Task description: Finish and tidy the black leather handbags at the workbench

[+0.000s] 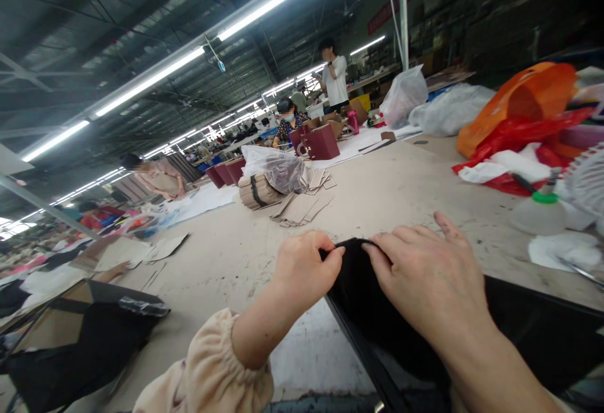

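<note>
A black fabric panel [523, 318] with a folded, curved upper edge lies in front of me, stretching to the right. My left hand [306, 268] is closed on the left part of that edge, pinching it between thumb and fingers. Just to its right, my right hand [429, 274] grips the same edge, thumb at the rim and fingers over the far side, with one finger raised. The fingertips beyond the edge are partly hidden. Part of the panel beneath my right hand and forearm is covered from sight.
Ahead on the worktable [391, 186] lie cardboard pieces [302, 208], a bundled stack [257, 191] and maroon boxes [321, 142]. Plastic bags [514, 111], a bottle [538, 211] and a fan [587, 177] stand right. A black bag-like piece [89, 344] sits left. Several people work beyond.
</note>
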`<state>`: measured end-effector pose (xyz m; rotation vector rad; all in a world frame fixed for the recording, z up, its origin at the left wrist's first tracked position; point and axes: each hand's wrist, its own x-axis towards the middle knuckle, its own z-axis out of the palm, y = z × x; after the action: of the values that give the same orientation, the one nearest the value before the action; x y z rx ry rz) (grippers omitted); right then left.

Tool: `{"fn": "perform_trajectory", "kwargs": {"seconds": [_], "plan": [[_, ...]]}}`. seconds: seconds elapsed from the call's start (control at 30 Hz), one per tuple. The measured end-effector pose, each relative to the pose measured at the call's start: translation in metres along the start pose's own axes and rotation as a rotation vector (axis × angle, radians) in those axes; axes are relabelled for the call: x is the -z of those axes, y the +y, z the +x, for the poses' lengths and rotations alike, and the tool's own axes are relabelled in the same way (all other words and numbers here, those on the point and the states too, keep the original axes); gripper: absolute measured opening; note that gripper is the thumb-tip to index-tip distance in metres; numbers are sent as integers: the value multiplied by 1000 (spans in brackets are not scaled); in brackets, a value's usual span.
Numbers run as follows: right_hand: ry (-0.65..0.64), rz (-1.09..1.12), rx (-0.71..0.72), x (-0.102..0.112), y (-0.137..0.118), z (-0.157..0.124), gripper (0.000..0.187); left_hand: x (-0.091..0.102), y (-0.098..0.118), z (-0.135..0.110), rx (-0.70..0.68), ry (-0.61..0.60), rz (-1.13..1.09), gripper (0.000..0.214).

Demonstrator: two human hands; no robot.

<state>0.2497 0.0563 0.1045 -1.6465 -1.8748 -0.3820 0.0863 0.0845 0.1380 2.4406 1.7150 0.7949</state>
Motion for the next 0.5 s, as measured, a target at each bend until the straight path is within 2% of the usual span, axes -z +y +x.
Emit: {"fn": "perform_trajectory", "kwargs": {"seconds": [0.27,0.5], "plan": [[-1,-22,-1,1,-2,1,24,-5,0,0,-9,42,5,16],[-48,43,21,6,-3,-1,19,-2,-2,-3,-34,38,-6,14]]}}
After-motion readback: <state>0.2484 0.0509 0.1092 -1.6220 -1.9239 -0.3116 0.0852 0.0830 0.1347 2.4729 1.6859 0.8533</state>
